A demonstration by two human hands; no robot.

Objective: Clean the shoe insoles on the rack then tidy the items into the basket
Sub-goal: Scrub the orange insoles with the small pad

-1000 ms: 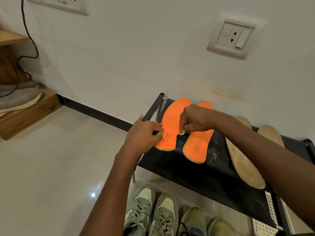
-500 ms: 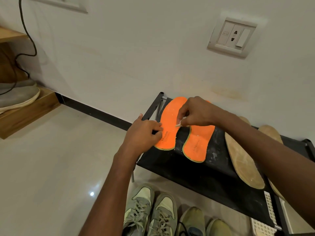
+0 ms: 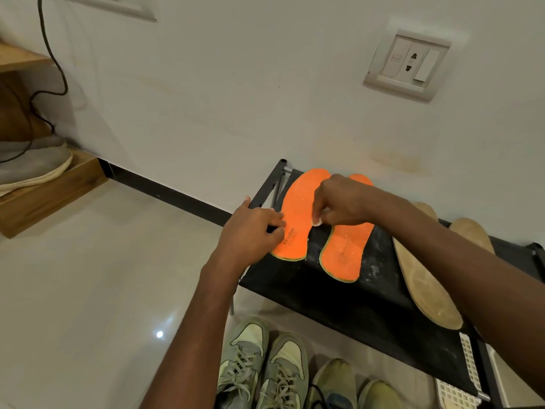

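Two orange insoles lie side by side on the black rack (image 3: 333, 302). My left hand (image 3: 250, 231) presses its fingertips on the heel edge of the left orange insole (image 3: 298, 214). My right hand (image 3: 339, 202) pinches a small white pad (image 3: 317, 222) against that insole's right edge, partly covering the right orange insole (image 3: 345, 255). Two tan insoles (image 3: 424, 293) lie further right, partly behind my right forearm. A white basket (image 3: 460, 394) shows at the bottom right under the rack's edge.
Green-grey sneakers (image 3: 262, 367) and another pair (image 3: 351, 388) stand on the floor under the rack. White specks dot the rack fabric. A wooden shelf with a grey shoe (image 3: 32, 166) sits at far left. A wall socket (image 3: 408, 64) is above.
My right hand has slid back down along the left orange insole's edge with the white pad after moving up. The left hand has stayed put.
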